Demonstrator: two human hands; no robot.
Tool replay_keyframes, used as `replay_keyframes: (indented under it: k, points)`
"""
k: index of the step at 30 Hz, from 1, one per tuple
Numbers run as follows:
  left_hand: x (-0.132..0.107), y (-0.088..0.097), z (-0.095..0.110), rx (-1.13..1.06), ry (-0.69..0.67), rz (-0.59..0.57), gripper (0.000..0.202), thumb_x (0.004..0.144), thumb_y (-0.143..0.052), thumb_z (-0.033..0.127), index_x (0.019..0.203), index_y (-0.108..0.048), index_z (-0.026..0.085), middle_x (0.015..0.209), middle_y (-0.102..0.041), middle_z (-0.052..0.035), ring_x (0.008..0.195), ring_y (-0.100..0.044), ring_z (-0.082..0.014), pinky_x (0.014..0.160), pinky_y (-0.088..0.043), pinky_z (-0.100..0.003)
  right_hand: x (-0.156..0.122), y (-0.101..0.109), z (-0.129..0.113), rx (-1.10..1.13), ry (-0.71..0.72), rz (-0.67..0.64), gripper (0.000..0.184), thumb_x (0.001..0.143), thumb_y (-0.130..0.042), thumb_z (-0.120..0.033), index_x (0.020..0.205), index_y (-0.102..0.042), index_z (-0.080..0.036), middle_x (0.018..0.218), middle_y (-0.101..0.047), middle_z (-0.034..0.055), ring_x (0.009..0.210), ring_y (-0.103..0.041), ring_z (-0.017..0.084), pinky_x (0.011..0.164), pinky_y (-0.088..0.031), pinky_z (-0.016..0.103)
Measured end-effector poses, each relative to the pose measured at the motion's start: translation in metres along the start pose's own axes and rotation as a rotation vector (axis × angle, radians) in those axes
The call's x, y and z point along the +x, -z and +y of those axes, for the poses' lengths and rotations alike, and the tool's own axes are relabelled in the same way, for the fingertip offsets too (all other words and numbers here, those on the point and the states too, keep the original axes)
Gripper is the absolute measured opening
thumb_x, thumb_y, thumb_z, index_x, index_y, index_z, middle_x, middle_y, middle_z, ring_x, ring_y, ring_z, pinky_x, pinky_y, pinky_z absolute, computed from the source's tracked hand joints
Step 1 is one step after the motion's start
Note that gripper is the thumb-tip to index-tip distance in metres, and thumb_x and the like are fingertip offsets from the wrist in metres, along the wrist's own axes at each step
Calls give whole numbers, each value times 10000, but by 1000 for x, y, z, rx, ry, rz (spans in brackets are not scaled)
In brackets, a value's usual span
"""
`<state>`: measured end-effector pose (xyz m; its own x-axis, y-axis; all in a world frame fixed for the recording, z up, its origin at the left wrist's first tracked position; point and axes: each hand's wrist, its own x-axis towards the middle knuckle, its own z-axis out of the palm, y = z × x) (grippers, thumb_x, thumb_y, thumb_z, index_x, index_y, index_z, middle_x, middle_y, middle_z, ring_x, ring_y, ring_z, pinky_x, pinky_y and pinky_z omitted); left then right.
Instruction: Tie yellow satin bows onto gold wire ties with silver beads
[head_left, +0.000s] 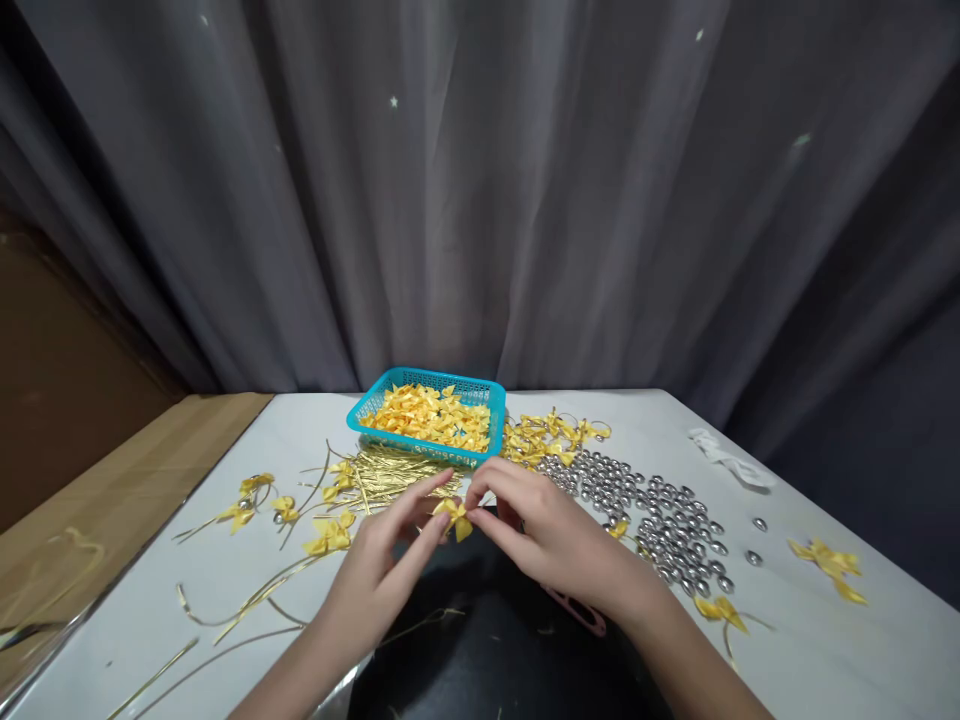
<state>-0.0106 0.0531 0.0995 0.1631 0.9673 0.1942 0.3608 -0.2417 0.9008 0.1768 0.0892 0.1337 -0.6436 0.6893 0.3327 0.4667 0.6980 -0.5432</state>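
Observation:
A small yellow ribbon bow (457,520) is held up between my two hands above the near edge of a black surface. My left hand (382,560) pinches its left side between thumb and fingers. My right hand (536,520) is closed at its right side, thumb and forefinger together; whether a wire is also pinched there I cannot tell. Just behind my hands lies a pile of gold wire ties (390,475). Beyond it stands a turquoise basket (416,441) full of yellow bows (431,415).
Silver dome-shaped bells or buttons (675,535) spread right of my right hand, with wired bows (551,435) behind. Loose bows (330,535) and gold wires (262,595) lie left. A pink handle (581,612) shows beneath my right forearm. White scrap (731,460) lies far right.

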Motion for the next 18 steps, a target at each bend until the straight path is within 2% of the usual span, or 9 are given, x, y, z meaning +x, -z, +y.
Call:
replay_keyframes:
  k: [2, 4, 7, 9, 14, 18]
  points:
    - [1, 7, -2, 226, -177, -18, 265, 893, -468, 322, 1092, -612, 221, 1027, -686, -56, 906, -633, -182, 805, -465, -295, -1, 2, 0, -25, -36, -47, 74, 901, -458, -168, 868, -525, -170, 876, -569, 9, 792, -532, 111, 698, -404, 239]
    - [2, 14, -2, 360, -251, -97, 211, 909, -443, 286, 1007, -618, 224, 982, -689, -35, 888, -633, -168, 791, -462, -282, -1, 3, 0, -47, -67, -103, 93, 913, -429, -174, 881, -517, -173, 885, -568, 7, 786, -530, 110, 693, -399, 239]
    - [4, 21, 3, 473, -232, -221, 178, 916, -427, 286, 935, -593, 224, 901, -680, -5, 808, -631, -153, 702, -460, -261, -1, 4, -2, -100, -73, -168, 120, 927, -399, -193, 886, -511, -176, 877, -571, 7, 768, -528, 110, 670, -382, 237]
    - [4, 22, 6, 524, -215, -263, 183, 921, -408, 291, 894, -574, 219, 848, -664, 3, 745, -616, -148, 646, -442, -256, -1, 4, -4, -130, -70, -188, 132, 929, -388, -196, 880, -509, -177, 845, -575, 1, 747, -525, 107, 652, -366, 233]
    - [2, 20, 7, 615, -250, -308, 165, 909, -383, 234, 838, -529, 201, 758, -610, 7, 652, -563, -142, 604, -392, -264, -1, 3, -6, -98, -88, -260, 87, 895, -434, -180, 827, -488, -178, 759, -563, -31, 678, -500, 81, 599, -329, 208]
    - [1, 18, 4, 530, -219, -323, 156, 908, -384, 253, 844, -518, 203, 762, -592, 13, 634, -537, -128, 593, -376, -255, -2, 3, -7, -107, -61, -269, 125, 923, -386, -198, 830, -468, -176, 766, -552, -21, 683, -487, 84, 597, -318, 212]
